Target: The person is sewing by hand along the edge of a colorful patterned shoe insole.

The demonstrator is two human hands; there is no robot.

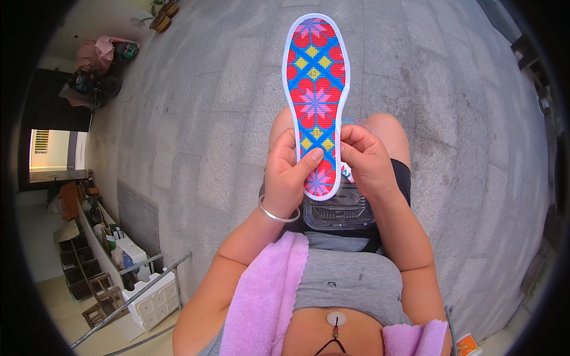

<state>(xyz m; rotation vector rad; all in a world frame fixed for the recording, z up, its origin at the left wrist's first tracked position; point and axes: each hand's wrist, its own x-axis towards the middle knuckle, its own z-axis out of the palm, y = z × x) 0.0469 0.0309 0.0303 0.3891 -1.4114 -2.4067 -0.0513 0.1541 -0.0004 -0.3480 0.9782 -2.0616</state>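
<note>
An embroidered insole [315, 104] is held up in front of me, toe end pointing away. Its face carries red and pink flowers, blue crossing bands and yellow diamonds inside a white border, with small printed numbers. My left hand [287, 171] grips the heel part from the left, thumb pressed on the patterned face and fingers behind. At the right edge of the heel, my right hand [367, 158] pinches with thumb and index finger; whether a needle is between them is hidden. Below the heel, a clear plastic tray [340, 213] rests on my lap, and colourful threads [354, 122] show behind the right hand.
Grey paving [213, 98] surrounds me. At left stand a scooter with a pink cover [95, 58], a white foam box [153, 293] and a metal rail [133, 302]. Potted plants [160, 22] are at the top left. A lilac towel [267, 285] hangs over my shoulders.
</note>
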